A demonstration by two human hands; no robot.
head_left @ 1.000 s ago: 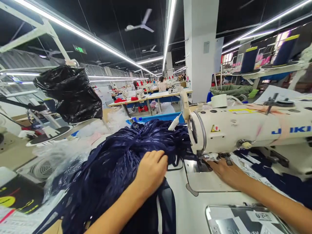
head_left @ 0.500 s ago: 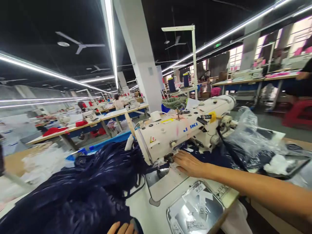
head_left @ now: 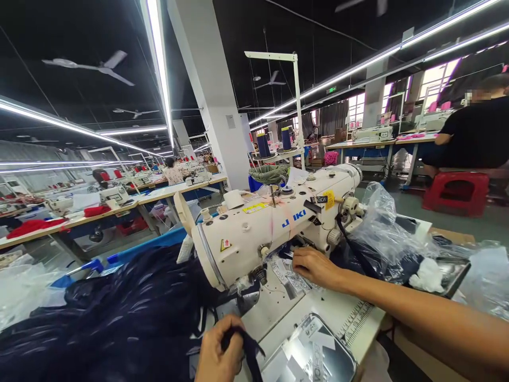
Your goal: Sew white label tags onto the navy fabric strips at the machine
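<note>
Navy strap (head_left: pixel 247 347) pinched in left hand (head_left: pixel 218 353), hanging limp; white labels (head_left: pixel 292 276) scattered on machine bed under right hand (head_left: pixel 316 267).

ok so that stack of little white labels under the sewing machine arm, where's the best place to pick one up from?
Probably the near edge of the labels, coming in from the right, where the right hand already rests on them. They lie flat and overlapping on the bed, with the machine arm low overhead, so a low slide and fingertip pinch suits better than reaching from above. The left hand is pinching a dark strap.
</note>
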